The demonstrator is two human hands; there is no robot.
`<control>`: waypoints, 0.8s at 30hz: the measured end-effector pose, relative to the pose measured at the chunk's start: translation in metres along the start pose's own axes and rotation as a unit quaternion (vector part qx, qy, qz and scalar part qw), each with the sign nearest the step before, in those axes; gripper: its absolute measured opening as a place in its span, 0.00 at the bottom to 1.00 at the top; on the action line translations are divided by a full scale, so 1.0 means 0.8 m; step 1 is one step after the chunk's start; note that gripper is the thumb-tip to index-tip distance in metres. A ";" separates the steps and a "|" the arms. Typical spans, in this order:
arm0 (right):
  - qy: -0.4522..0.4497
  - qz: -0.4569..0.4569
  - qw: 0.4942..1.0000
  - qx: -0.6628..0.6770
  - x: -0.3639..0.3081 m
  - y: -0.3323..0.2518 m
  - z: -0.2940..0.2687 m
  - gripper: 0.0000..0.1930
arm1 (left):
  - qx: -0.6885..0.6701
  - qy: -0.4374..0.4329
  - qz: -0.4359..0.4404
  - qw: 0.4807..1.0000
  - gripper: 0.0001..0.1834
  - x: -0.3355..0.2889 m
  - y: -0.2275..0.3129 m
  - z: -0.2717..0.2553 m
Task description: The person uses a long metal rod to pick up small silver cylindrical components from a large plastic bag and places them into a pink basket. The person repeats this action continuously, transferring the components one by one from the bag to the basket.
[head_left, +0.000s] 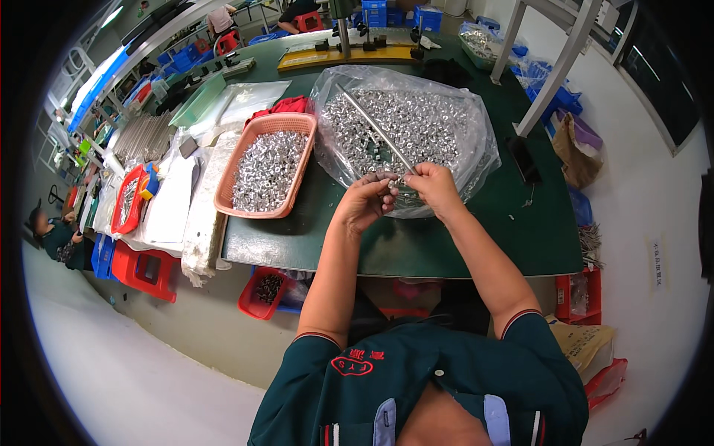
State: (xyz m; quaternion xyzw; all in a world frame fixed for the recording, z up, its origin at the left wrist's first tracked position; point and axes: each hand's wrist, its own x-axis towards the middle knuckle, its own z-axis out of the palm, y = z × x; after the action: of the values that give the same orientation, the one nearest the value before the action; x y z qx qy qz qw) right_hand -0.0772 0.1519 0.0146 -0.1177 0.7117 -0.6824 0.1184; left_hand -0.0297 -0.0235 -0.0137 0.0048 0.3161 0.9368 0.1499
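A slim metal rod [375, 128] slants up and to the left from my right hand [436, 187], whose fingers are closed round its lower end. Close beside it, my left hand [364, 202] has its fingers curled round a small silvery metal part [394, 183], near the rod's lower end. Whether the part touches the rod I cannot tell. Just beyond both hands, a clear plastic bag [485, 152] lies spread out, full of many small shiny metal parts [439, 123]. To the left, a pink plastic basket [223, 186] holds more such parts.
The green table [476, 249] bears a phone [524, 158] and a small key-like item [529, 196] on the right. A yellow-based fixture [349, 56] stands at the back. A grey metal post [554, 70] rises at right. Red bins [262, 293] sit below the table.
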 end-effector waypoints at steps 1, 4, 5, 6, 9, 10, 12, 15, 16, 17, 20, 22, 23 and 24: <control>0.010 -0.008 1.000 -0.029 0.004 0.005 -0.002 0.07 | -0.012 -0.006 -0.002 1.000 0.12 0.001 0.000 -0.001; 0.033 -0.030 0.994 -0.098 0.014 0.026 -0.014 0.08 | -0.041 -0.007 -0.011 0.999 0.13 0.001 0.001 -0.004; 0.037 -0.036 0.993 -0.111 0.014 0.030 -0.016 0.09 | -0.050 -0.004 -0.014 0.999 0.13 0.001 0.002 -0.006; 0.040 -0.042 0.991 -0.123 0.012 0.034 -0.019 0.10 | -0.064 -0.007 -0.012 0.998 0.13 0.002 0.002 -0.008; 0.052 -0.021 0.990 -0.128 -0.001 0.034 -0.022 0.11 | -0.094 -0.006 -0.002 0.996 0.12 0.004 0.001 -0.017; 0.044 -0.008 0.991 -0.129 -0.007 0.032 -0.026 0.11 | -0.097 0.000 0.003 0.995 0.12 0.004 0.001 -0.018; 0.024 0.017 0.991 -0.131 -0.021 0.028 -0.033 0.11 | -0.109 0.016 0.016 0.994 0.11 0.004 0.003 -0.023; 0.001 0.032 0.994 -0.105 -0.047 0.036 -0.052 0.11 | -0.130 0.038 0.043 0.990 0.10 0.007 0.007 -0.035; -0.005 0.044 0.994 -0.103 -0.058 0.037 -0.059 0.10 | -0.130 0.043 0.056 0.989 0.09 0.007 0.010 -0.037; -0.012 0.056 0.993 -0.100 -0.069 0.037 -0.064 0.10 | -0.129 0.050 0.071 0.988 0.09 0.007 0.015 -0.039; -0.015 0.088 0.993 -0.076 -0.102 0.033 -0.069 0.09 | -0.107 0.104 0.120 0.982 0.09 0.010 0.025 -0.050; -0.015 0.103 0.993 -0.062 -0.118 0.032 -0.070 0.08 | -0.091 0.137 0.143 0.976 0.09 0.010 0.030 -0.051; -0.017 0.106 0.993 -0.058 -0.125 0.033 -0.071 0.07 | -0.083 0.154 0.153 0.973 0.09 0.011 0.031 -0.050; -0.019 0.110 0.992 -0.054 -0.131 0.034 -0.073 0.07 | -0.073 0.161 0.159 0.971 0.09 0.012 0.031 -0.048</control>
State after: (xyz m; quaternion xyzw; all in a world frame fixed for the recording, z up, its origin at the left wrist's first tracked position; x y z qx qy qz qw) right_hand 0.0027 0.2423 -0.0096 -0.0580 0.7539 -0.6234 0.1993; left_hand -0.0495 -0.0626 -0.0303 -0.1068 0.2624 0.9576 -0.0535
